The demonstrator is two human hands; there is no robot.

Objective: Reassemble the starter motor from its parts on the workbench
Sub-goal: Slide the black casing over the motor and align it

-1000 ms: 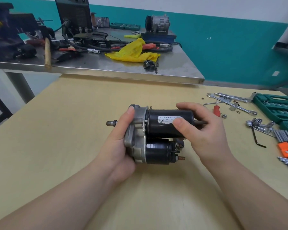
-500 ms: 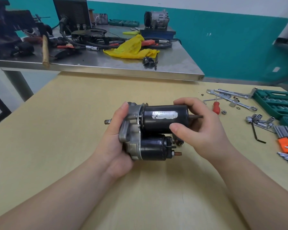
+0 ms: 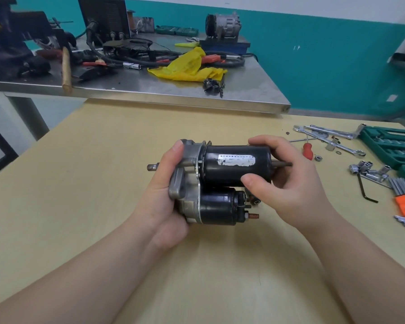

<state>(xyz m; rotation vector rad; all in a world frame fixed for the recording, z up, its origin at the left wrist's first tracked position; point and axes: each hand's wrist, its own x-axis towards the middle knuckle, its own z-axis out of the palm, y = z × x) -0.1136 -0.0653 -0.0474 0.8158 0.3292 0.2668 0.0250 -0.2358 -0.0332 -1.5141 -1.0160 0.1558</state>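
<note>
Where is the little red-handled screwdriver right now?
In the head view, the red-handled screwdriver lies on the wooden table, right of the right hand, beside the wrenches.

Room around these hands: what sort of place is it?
Probably an auto-repair or training workshop: a starter motor held in both hands, wrenches and sockets on the wooden bench, a cluttered steel table behind.

The left hand point(image 3: 164, 202) grips the starter motor point(image 3: 220, 183) by its metal end; the right hand point(image 3: 288, 181) curls round its black body.

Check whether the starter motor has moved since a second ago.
Yes, slightly: the starter motor has shifted left, away from the red screwdriver.
</note>
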